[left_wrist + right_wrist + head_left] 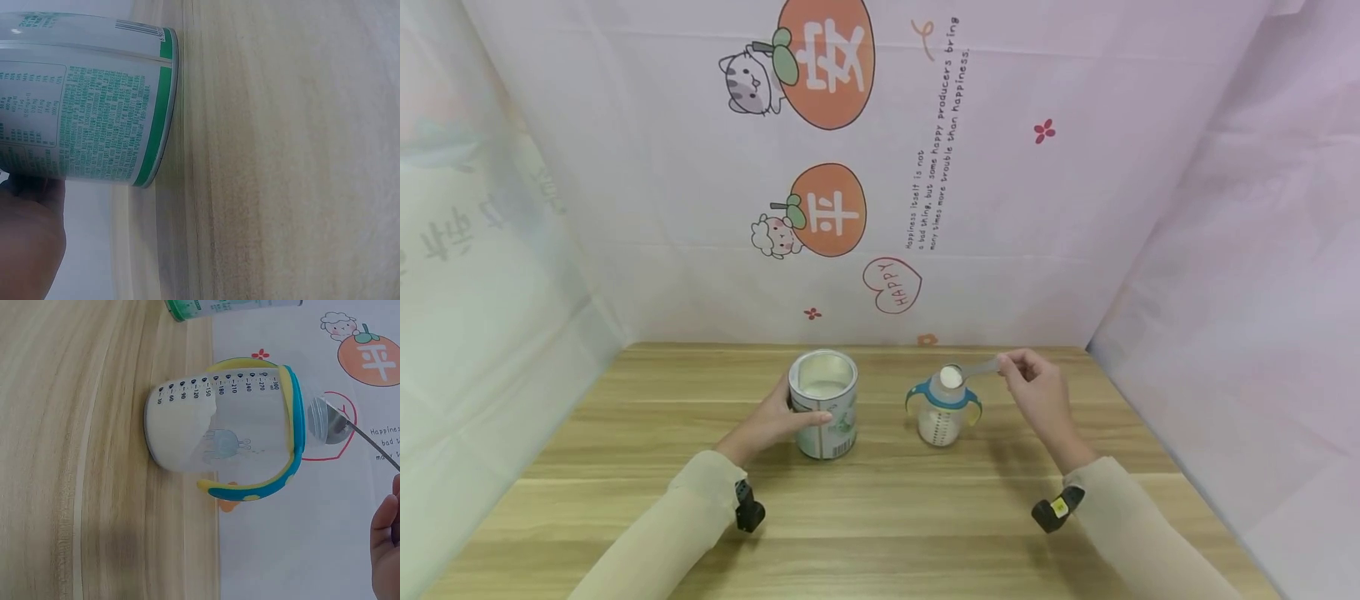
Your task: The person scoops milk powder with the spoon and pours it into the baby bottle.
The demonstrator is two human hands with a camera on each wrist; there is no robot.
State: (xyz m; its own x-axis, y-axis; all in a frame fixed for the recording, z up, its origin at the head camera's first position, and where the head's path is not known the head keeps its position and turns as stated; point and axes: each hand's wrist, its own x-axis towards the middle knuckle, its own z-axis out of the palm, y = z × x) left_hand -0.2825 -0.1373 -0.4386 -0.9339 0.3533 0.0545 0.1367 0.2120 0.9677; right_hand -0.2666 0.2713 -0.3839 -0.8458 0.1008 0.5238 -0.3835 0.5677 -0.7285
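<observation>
My left hand (780,419) grips a formula tin (829,417) from its left side, thumb across the front. The tin is open at the top, with pale powder inside. In the left wrist view its printed label (103,106) and green base band show. My right hand (1037,392) pinches the handle of a metal spoon (340,425). White powder fills the spoon's bowl, which is at the mouth of a baby bottle (938,425). This clear bottle stands upright, with a blue and yellow two-handled collar (294,425) and white powder in its lower part.
The tin and bottle share a wooden table (880,517), the bottle to the right of the tin. A printed white cloth (985,208) hangs behind, with more cloth at both sides. Each wrist wears a small black camera (748,507).
</observation>
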